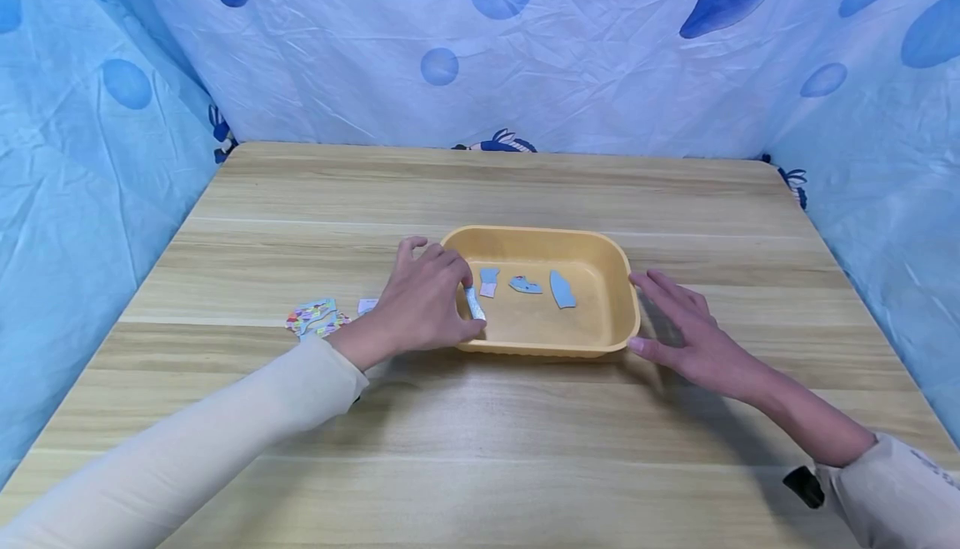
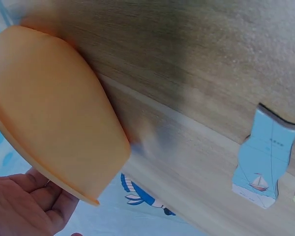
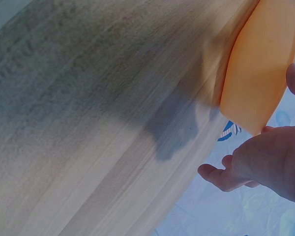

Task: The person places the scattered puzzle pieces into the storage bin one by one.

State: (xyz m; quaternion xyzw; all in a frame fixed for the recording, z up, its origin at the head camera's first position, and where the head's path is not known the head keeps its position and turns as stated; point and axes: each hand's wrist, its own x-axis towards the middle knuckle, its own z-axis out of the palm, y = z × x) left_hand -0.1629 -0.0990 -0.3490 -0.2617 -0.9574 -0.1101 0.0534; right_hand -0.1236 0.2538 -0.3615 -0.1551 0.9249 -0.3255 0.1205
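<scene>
A shallow yellow-orange plastic tray [image 1: 540, 242] stands on the table. My left hand [image 1: 427, 303] reaches over its left rim, and thumb and index finger pinch a narrow pale-blue puzzle piece [image 1: 475, 305] by its ends, inside the tray. Three more pieces lie on the tray floor: a blue and lilac piece [image 1: 488, 281], a blue piece with a small dark print [image 1: 525, 285] and a plain blue piece [image 1: 562, 289]. At the right rim my right hand [image 1: 690, 341] rests its extended fingertips and thumb against the tray. In the left wrist view the pinched piece is hidden.
Left of the tray, colourful puzzle pieces [image 1: 318, 316] lie grouped on the wooden table [image 1: 480, 449]. Close by is a blue piece with a sailboat [image 2: 263, 152], partly covered by my left hand in the head view. Blue patterned cloth [image 1: 480, 74] hangs around the table's back and sides.
</scene>
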